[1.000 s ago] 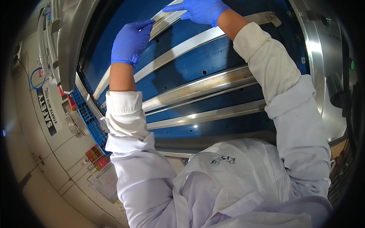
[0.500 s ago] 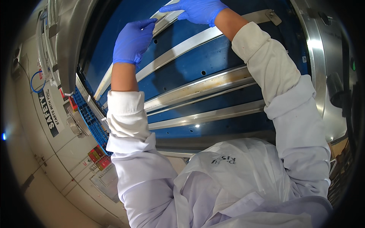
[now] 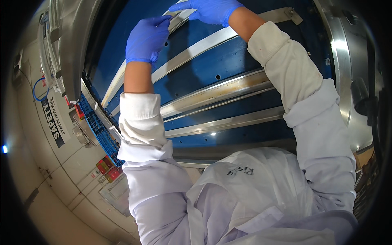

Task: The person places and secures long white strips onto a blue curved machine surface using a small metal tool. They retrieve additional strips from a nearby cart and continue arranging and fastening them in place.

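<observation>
Both my hands wear blue gloves and reach up to the far metal rail (image 3: pixel 178 23) on a blue panel (image 3: pixel 228 57). My left hand (image 3: pixel 147 40) is closed in a pinch at the rail's edge. A thin, dark-tipped thing shows by its fingertips, too small to name. Just to the right, my right hand (image 3: pixel 210 11) rests against the same rail with its index finger stretched out leftward and the thumb apart below. Nothing shows in that hand, though the top edge of the picture cuts it off partly.
Several more metal rails cross the panel, one of them brown-stained (image 3: pixel 216 92). A steel frame (image 3: pixel 341 61) bounds the panel on the right, with a black knob (image 3: pixel 360 96) beyond. At the left are a blue plastic grid (image 3: pixel 98 126) and a wall sign (image 3: pixel 53 122).
My left hand has shifted slightly right and up along the rail, its forearm following. My right hand has moved a little to the left, its index finger still stretched out.
</observation>
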Available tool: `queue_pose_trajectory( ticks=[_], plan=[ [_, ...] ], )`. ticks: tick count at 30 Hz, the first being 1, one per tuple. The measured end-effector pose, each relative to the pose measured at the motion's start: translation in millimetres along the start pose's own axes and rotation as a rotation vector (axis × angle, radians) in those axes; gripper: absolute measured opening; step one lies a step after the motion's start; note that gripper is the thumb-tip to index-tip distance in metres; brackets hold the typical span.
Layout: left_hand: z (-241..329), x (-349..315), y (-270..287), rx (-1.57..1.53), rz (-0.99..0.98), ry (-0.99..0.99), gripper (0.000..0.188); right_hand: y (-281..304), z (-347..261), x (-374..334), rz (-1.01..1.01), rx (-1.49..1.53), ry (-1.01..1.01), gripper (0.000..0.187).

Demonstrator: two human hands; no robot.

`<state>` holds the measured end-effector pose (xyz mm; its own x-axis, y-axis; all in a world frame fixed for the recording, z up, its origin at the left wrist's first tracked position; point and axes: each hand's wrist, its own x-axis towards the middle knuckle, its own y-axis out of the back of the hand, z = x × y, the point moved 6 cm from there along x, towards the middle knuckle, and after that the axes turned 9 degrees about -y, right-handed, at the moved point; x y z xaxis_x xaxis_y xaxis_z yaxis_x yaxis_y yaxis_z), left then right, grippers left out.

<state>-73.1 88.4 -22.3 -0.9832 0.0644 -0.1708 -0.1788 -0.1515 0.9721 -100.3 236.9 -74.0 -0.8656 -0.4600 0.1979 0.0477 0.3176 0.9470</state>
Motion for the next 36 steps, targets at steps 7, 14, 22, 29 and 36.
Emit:
queue_pose_trajectory(
  ticks=[7, 14, 22, 29, 36],
  plan=[
    [3, -7, 3, -0.059, -0.057, 0.061, 0.030, 4, 3, -2, 0.018, 0.029, -0.002, 0.036],
    [10, 0, -1, 0.066, -0.007, 0.008, 0.032, 0, 3, 0, 0.015, 0.030, -0.013, 0.037],
    [11, -8, 6, -0.137, -0.051, 0.105, 0.029, -5, 6, 2, 0.113, 0.038, 0.005, 0.041],
    [46, 5, -4, 0.301, -0.029, 0.044, 0.030, -17, 13, 5, 0.087, 0.024, -0.030, 0.049],
    [22, -4, 10, -0.123, -0.046, 0.029, 0.033, 6, 43, -16, 0.259, -0.034, -0.130, 0.070]
  ],
)
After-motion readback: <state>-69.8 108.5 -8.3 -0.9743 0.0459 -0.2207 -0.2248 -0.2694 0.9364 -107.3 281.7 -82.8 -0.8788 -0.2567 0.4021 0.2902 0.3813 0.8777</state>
